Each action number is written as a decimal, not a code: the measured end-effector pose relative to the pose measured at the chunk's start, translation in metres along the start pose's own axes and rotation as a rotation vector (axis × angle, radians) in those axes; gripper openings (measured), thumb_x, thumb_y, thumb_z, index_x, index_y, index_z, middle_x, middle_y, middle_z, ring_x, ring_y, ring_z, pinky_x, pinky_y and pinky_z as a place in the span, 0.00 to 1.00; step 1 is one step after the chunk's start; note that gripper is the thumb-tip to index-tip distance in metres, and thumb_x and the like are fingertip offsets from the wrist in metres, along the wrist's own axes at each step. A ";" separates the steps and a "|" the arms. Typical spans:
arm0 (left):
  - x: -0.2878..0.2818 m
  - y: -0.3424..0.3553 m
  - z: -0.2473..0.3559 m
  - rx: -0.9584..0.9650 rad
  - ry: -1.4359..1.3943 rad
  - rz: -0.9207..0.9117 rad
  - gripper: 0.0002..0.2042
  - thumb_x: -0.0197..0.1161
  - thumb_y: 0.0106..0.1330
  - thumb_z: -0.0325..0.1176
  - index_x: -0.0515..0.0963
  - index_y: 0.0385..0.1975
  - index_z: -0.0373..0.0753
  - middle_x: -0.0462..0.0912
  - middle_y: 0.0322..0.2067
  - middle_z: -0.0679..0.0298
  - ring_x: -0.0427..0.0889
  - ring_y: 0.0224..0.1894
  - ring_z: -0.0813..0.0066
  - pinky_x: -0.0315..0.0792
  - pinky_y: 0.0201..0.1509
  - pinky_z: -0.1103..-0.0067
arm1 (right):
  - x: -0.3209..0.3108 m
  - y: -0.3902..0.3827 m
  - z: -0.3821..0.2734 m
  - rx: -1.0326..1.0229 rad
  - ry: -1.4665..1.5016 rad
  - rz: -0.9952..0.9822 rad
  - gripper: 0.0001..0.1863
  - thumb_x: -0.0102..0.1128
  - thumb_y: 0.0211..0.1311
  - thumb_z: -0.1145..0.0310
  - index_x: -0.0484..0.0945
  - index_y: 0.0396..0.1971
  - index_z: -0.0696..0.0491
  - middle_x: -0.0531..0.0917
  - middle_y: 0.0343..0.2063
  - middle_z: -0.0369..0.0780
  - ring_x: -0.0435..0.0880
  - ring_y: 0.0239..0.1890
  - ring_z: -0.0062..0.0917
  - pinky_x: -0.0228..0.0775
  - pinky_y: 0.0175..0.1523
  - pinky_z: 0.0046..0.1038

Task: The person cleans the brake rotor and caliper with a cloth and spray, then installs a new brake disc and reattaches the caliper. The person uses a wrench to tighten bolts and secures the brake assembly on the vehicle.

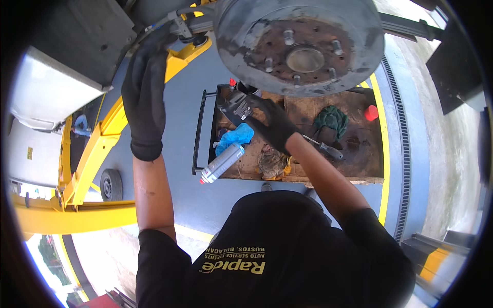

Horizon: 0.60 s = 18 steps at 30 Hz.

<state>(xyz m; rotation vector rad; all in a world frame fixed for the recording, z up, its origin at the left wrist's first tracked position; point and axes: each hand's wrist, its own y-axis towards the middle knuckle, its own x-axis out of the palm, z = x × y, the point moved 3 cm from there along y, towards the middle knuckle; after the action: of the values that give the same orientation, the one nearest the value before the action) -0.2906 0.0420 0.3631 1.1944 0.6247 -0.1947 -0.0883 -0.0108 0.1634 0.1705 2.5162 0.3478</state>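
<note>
My gloved left hand (144, 92) is raised beside the yellow lift arm (179, 59), reaching up to a hose bracket (182, 25); its fingertips are hard to make out against the dark parts. My gloved right hand (269, 123) grips a black bottle (231, 105) over the cart, below the grey hub-and-disc assembly with its rusty center (277, 43) and several studs. A black container (249, 87) stands behind the bottle. Close below that hand lie a blue cloth (236, 136) and a spray can (221, 164) with a red nozzle, tilted.
The cart (303, 108) also holds a green rag (331, 120), a screwdriver (328, 151), a red cap (371, 113) and a stained cloth (272, 161). A tire (111, 185) stands at left by the yellow lift beam (92, 210). A floor drain (398, 133) runs along the right.
</note>
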 end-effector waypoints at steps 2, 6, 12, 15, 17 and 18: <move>-0.027 -0.175 -0.089 -0.712 -0.152 0.162 0.13 0.52 0.78 0.32 0.78 0.53 0.32 0.80 0.51 0.55 0.80 0.53 0.67 0.75 0.59 0.71 | -0.007 -0.026 0.019 0.154 -0.129 -0.220 0.35 0.62 0.65 0.51 0.65 0.68 0.47 0.73 0.62 0.48 0.69 0.67 0.45 0.60 0.70 0.45; 0.043 -0.421 -0.087 -1.869 -0.439 0.450 0.34 0.63 0.71 0.48 0.64 0.66 0.27 0.74 0.57 0.53 0.74 0.55 0.67 0.69 0.56 0.78 | 0.056 -0.053 0.039 0.039 -0.267 -0.569 0.33 0.61 0.65 0.52 0.66 0.68 0.46 0.73 0.62 0.46 0.68 0.67 0.43 0.60 0.71 0.43; 0.059 -0.458 -0.097 -1.628 -0.419 0.252 0.42 0.59 0.70 0.59 0.54 0.74 0.37 0.65 0.67 0.52 0.66 0.67 0.58 0.65 0.64 0.62 | 0.109 -0.025 0.011 0.043 -0.376 -0.888 0.32 0.58 0.66 0.51 0.66 0.68 0.46 0.74 0.62 0.47 0.69 0.66 0.43 0.60 0.71 0.43; 0.058 -0.466 -0.086 -1.615 -0.492 0.337 0.39 0.60 0.71 0.55 0.55 0.74 0.36 0.64 0.68 0.52 0.65 0.70 0.58 0.64 0.67 0.62 | 0.112 -0.019 0.023 0.107 -0.436 -0.951 0.33 0.57 0.67 0.49 0.66 0.69 0.46 0.74 0.63 0.48 0.70 0.66 0.44 0.60 0.71 0.43; 0.055 -0.462 -0.072 -1.662 -0.526 0.379 0.38 0.61 0.71 0.53 0.57 0.73 0.36 0.63 0.69 0.51 0.64 0.70 0.57 0.63 0.69 0.61 | 0.104 -0.043 0.030 0.169 -0.407 -0.967 0.34 0.56 0.68 0.46 0.65 0.70 0.45 0.73 0.64 0.48 0.71 0.67 0.45 0.60 0.71 0.42; 0.055 -0.468 -0.070 -1.633 -0.470 0.422 0.34 0.60 0.73 0.46 0.58 0.72 0.34 0.64 0.69 0.52 0.66 0.68 0.59 0.64 0.68 0.64 | 0.094 -0.057 0.033 0.235 -0.366 -0.973 0.35 0.56 0.68 0.45 0.65 0.70 0.45 0.73 0.65 0.48 0.70 0.67 0.44 0.60 0.72 0.42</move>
<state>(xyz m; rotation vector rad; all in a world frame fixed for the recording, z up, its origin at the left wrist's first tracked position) -0.4849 -0.0595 -0.0597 -0.3396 -0.0260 0.3619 -0.1491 -0.0397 0.0701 -0.8021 1.9766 -0.3445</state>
